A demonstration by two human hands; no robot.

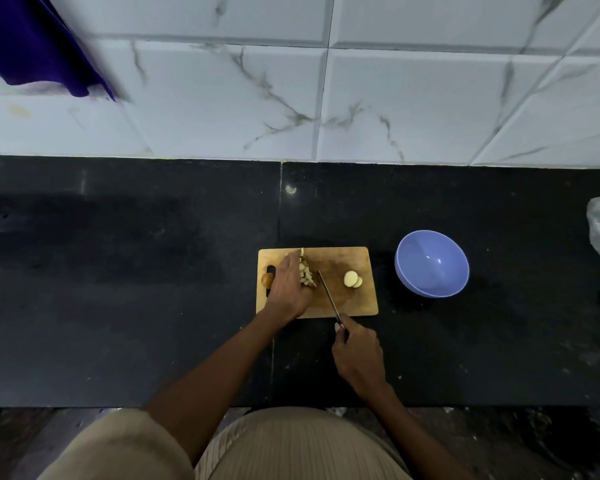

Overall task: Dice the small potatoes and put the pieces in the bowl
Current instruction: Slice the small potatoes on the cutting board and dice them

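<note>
Our left hand (287,289) rests flat-fingered against the diced potato pieces (306,273) on the cutting board (362,303); our right hand (358,353) grips the knife (329,295). Potato slices (352,279) lie beyond the blade, the bowl (432,264) alongside on a black counter (136,271) below marbled tiles (222,98).

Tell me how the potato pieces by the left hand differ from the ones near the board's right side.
The diced pieces are small cubes in a pile; the potato slices are two rounds, uncut crosswise. The left hand rests against the diced pieces, while nothing touches the slices. The knife lies between them. Both are pale and sit on the cutting board.
</note>
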